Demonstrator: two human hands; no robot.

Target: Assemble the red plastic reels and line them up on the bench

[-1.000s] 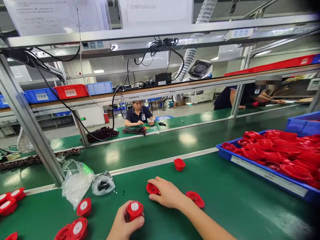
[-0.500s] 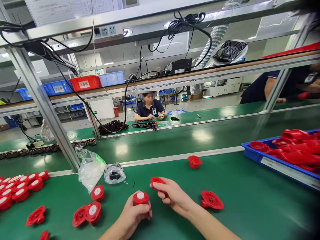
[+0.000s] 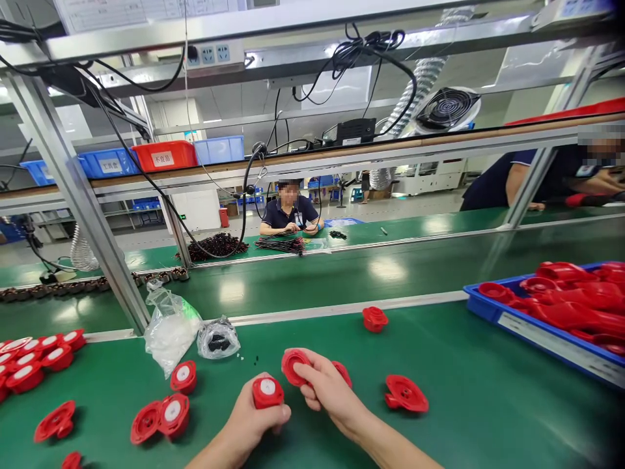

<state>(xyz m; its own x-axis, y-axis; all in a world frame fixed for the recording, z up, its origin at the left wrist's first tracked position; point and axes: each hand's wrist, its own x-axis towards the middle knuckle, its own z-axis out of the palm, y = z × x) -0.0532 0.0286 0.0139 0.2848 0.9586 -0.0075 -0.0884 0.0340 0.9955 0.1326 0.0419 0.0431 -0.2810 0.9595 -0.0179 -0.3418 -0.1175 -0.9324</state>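
Observation:
My left hand (image 3: 247, 413) is wrapped round a red plastic housing (image 3: 261, 398) with a white disc in its top. Close beside it, my right hand (image 3: 327, 391) pinches a red plastic cover (image 3: 291, 365), thumb on its round face. More red plastic (image 3: 342, 373) shows behind that hand; whether it belongs to the same cover I cannot tell. The two held parts are apart. On the green bench lie a loose red cover (image 3: 407, 394) to the right, a red part (image 3: 375, 319) farther back, and a red cover beside a white-topped housing (image 3: 173, 413) at left.
A blue tray (image 3: 537, 332) heaped with red parts stands at right. White-topped red housings (image 3: 27, 376) cluster at far left. Two clear bags (image 3: 170, 329) lie near the metal post (image 3: 97, 189). Across the bench, a person (image 3: 289, 212) sits working; another person is at upper right.
My right hand has turned the red cover so its round face shows, and more red plastic now appears behind the hand. The left hand still grips the housing. The view has shifted slightly.

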